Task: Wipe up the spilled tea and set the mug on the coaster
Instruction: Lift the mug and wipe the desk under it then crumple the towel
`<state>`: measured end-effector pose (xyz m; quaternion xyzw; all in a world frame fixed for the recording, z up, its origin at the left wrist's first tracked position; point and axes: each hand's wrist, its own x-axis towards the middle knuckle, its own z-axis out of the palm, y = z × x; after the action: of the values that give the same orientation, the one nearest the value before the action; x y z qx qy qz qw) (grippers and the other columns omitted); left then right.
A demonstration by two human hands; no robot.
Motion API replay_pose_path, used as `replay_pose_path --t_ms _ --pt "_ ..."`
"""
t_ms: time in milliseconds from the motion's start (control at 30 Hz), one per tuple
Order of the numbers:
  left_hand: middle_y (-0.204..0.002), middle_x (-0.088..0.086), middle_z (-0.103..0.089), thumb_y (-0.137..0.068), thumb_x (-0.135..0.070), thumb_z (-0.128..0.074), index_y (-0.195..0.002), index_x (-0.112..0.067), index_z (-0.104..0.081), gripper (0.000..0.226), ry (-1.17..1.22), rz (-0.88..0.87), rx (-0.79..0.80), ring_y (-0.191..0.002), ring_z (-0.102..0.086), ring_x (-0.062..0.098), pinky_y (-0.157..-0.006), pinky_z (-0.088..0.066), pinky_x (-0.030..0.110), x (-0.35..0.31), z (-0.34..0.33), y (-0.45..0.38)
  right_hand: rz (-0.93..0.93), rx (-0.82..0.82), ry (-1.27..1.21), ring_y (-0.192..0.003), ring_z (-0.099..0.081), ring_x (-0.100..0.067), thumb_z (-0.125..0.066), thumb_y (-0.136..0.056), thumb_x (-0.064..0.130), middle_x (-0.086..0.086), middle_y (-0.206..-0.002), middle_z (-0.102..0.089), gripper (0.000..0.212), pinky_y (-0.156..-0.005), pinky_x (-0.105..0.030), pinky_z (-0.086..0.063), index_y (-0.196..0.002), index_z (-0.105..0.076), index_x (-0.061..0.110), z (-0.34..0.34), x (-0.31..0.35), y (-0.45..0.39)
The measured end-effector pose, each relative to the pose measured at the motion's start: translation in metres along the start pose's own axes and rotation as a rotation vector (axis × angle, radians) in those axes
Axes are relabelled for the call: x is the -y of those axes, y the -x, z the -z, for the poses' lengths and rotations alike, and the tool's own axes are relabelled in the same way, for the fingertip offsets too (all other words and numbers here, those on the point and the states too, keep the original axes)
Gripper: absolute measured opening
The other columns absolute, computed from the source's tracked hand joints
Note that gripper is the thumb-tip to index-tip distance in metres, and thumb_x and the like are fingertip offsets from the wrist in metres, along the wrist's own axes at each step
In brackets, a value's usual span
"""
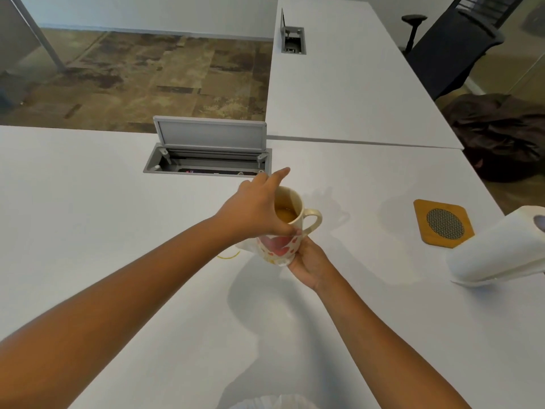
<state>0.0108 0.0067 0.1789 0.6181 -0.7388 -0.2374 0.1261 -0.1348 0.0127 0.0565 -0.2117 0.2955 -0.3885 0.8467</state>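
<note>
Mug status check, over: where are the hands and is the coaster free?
Left hand grips mug at rim; right hand holds its base, paper underneath. Mug tilted, tea inside. Coaster bare, right of mug. Tea ring on table.

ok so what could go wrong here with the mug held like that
1. The mug is tilted with tea still inside, held from above by the left hand and from below by the right hand; more could slop out.
2. The yellowish tea ring on the table looks unwiped and may get forgotten.
3. The coaster sits far right, so carrying risks drips.
</note>
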Motion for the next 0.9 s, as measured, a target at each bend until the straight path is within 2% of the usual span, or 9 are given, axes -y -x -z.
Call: replay_pose_path --t_ms 100,200,433,500,567,633,767,900 --pt "-0.135 0.003 -0.042 -0.052 -0.058 -0.077 -0.142 -0.035 -0.014 0.113 -0.022 -0.006 0.005 -0.12 -0.042 0.028 -0.091 -0.049 0.043 -0.003 0.0 -0.004 0.014 0.055 -0.03 -0.116 -0.06 -0.022 -0.063 -0.083 0.022 -0.007 -0.124 -0.063 0.042 -0.093 -0.035 -0.052 -0.125 -0.058 0.02 0.004 -0.002 0.003" --pt "-0.135 0.004 -0.042 -0.053 -0.056 -0.078 -0.142 -0.034 -0.014 0.112 -0.069 -0.003 0.003 -0.12 -0.042 0.029 -0.09 -0.049 0.042 0.0 -0.002 -0.007 0.032 0.068 0.008 -0.119 -0.056 -0.024 -0.049 -0.086 -0.002 -0.008 -0.128 -0.059 0.05 -0.094 -0.036 -0.051 -0.132 -0.05 0.019 0.01 -0.001 0.007" --pt "-0.14 0.005 -0.039 -0.054 -0.054 -0.079 -0.144 -0.032 -0.013 0.113 -0.063 0.075 -0.042 -0.124 -0.038 0.033 -0.094 -0.045 0.046 0.005 -0.005 -0.009 0.09 0.091 -0.037 -0.121 -0.054 -0.025 -0.036 -0.084 -0.012 -0.011 -0.131 -0.054 0.064 -0.097 -0.036 -0.049 -0.143 -0.033 0.014 0.008 -0.009 0.014" --pt "-0.141 0.006 -0.038 -0.055 -0.055 -0.079 -0.144 -0.032 -0.012 0.113 -0.062 0.094 -0.051 -0.125 -0.037 0.034 -0.095 -0.044 0.048 0.003 -0.004 -0.011 0.122 0.074 -0.039 -0.121 -0.053 -0.026 -0.034 -0.084 -0.011 -0.011 -0.131 -0.053 0.065 -0.096 -0.036 -0.05 -0.144 -0.03 0.014 0.005 -0.014 0.015" --pt "-0.141 0.006 -0.038 -0.056 -0.056 -0.078 -0.144 -0.031 -0.013 0.112 -0.065 0.098 -0.076 -0.125 -0.037 0.035 -0.094 -0.044 0.048 -0.001 -0.003 -0.012 0.186 0.065 -0.031 -0.12 -0.054 -0.024 -0.033 -0.086 -0.01 -0.009 -0.13 -0.056 0.063 -0.095 -0.037 -0.049 -0.142 -0.035 0.019 0.001 -0.019 0.015" --pt "-0.14 0.006 -0.038 -0.057 -0.057 -0.076 -0.143 -0.03 -0.013 0.111 -0.061 0.098 -0.112 -0.123 -0.038 0.035 -0.091 -0.045 0.046 -0.004 -0.002 -0.013 0.255 0.064 -0.023 -0.12 -0.054 -0.023 -0.036 -0.086 -0.006 -0.007 -0.132 -0.054 0.062 -0.095 -0.038 -0.048 -0.14 -0.038 0.023 -0.006 -0.023 0.015" --pt "-0.138 0.007 -0.04 -0.058 -0.059 -0.075 -0.143 -0.028 -0.015 0.109 -0.064 0.103 -0.182 -0.121 -0.04 0.035 -0.089 -0.045 0.044 -0.009 0.0 -0.015 0.328 0.041 -0.004 -0.123 -0.051 -0.024 -0.043 -0.085 0.003 -0.008 -0.136 -0.051 0.061 -0.091 -0.035 -0.051 -0.142 -0.033 0.021 -0.02 -0.027 0.016" --pt "-0.133 0.006 -0.042 -0.058 -0.062 -0.073 -0.136 -0.019 -0.032 0.099 -0.067 0.133 -0.228 -0.116 -0.042 0.03 -0.08 -0.042 0.034 -0.013 0.0 -0.016 0.315 0.005 -0.011 -0.123 -0.052 -0.025 -0.047 -0.083 0.005 -0.008 -0.135 -0.052 0.063 -0.091 -0.036 -0.051 -0.142 -0.033 0.021 -0.028 -0.033 0.015"
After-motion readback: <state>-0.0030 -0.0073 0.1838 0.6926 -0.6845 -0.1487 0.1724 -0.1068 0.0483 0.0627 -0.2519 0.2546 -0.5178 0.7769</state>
